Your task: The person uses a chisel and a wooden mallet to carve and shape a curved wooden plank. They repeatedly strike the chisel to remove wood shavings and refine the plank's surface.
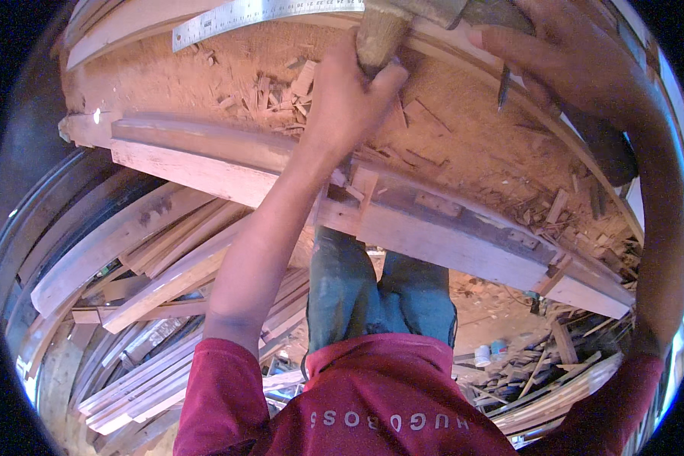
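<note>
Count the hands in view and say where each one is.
2. The left hand grips a wooden handle at top centre; the right hand holds a dark metal tool at top right. Its fingertips leave the frame.

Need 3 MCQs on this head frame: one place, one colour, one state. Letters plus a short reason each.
1. Where does the steel ruler lie?
A. on the floor
B. at the bench's far edge
C. across the trousers

2. What colour is the shirt?
A. dark red
B. white
C. yellow

3. How is the left hand?
A. open and flat
B. closed round a wooden handle
C. resting on the floor

Answers: 1 B, it lies along the top edge of the workbench. 2 A, the cloth at the bottom is dark red. 3 B, the fingers wrap the handle.
</note>
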Demonstrator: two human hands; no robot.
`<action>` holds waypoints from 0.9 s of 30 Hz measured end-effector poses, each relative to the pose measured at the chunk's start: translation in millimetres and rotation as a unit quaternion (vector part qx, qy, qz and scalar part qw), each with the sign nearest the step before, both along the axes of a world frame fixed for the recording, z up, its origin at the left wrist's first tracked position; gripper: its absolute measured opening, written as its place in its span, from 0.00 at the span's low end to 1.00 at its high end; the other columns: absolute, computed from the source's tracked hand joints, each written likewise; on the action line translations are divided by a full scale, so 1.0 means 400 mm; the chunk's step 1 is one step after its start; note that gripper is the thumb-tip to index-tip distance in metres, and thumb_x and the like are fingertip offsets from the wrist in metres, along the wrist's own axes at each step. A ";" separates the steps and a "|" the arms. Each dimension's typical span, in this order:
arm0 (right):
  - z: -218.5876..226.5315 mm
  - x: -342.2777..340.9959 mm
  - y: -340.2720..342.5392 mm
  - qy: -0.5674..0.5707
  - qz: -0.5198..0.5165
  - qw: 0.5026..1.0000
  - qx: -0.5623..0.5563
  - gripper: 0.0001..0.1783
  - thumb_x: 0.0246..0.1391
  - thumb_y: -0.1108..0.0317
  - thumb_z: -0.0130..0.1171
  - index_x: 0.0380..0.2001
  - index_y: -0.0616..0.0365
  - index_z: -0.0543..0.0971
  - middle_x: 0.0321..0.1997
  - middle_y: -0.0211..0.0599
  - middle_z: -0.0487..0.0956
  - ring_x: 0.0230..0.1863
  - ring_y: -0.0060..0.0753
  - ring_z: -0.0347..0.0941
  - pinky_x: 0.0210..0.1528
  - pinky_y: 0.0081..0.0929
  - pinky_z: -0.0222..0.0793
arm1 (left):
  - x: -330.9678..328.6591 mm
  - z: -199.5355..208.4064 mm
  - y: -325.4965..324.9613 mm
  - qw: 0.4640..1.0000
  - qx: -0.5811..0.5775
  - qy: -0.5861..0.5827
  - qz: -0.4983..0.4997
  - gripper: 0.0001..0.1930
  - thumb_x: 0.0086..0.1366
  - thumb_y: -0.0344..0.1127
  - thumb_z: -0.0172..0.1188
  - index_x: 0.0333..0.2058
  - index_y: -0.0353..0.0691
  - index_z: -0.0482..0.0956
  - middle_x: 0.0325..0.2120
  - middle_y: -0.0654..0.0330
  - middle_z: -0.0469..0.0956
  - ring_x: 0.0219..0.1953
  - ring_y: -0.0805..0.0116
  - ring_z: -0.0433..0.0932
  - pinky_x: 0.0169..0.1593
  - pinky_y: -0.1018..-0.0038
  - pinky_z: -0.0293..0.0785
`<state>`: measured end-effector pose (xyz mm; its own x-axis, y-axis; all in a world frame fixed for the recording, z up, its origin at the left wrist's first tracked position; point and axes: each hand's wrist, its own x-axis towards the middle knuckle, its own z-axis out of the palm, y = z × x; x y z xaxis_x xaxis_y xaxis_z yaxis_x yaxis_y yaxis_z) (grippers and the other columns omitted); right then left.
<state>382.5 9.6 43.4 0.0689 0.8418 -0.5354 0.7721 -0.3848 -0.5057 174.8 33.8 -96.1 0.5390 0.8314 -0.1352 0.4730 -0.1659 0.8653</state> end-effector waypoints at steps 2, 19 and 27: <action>0.013 0.011 -0.014 0.069 -0.043 0.997 0.003 0.15 0.61 0.64 0.55 0.42 0.66 0.73 0.18 0.31 0.72 0.15 0.20 0.70 0.16 0.21 0.67 | 0.001 -0.004 0.000 1.000 0.003 -0.001 -0.007 0.22 0.53 0.36 0.62 0.44 0.28 0.73 0.30 0.42 0.80 0.33 0.49 0.81 0.40 0.63 0.75; -0.081 0.093 -0.041 0.168 0.079 0.970 0.158 0.17 0.58 0.63 0.56 0.42 0.68 0.71 0.22 0.37 0.75 0.21 0.28 0.73 0.25 0.26 0.70 | -0.016 -0.011 -0.020 0.999 -0.033 -0.030 -0.003 0.20 0.53 0.35 0.63 0.42 0.28 0.74 0.30 0.43 0.80 0.34 0.52 0.81 0.41 0.64 0.75; -0.129 0.096 -0.028 0.225 0.124 0.922 0.291 0.18 0.59 0.63 0.55 0.45 0.67 0.71 0.25 0.39 0.76 0.25 0.29 0.74 0.28 0.27 0.71 | -0.024 -0.008 -0.022 0.999 -0.023 0.022 -0.010 0.23 0.52 0.35 0.63 0.45 0.27 0.73 0.32 0.43 0.80 0.36 0.53 0.82 0.43 0.65 0.75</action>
<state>421.0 -1.7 -8.3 -0.2829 0.9554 0.0848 0.4616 0.2131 -0.8611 165.3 24.9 -99.4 0.5484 0.8125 -0.1978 0.5081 -0.1359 0.8505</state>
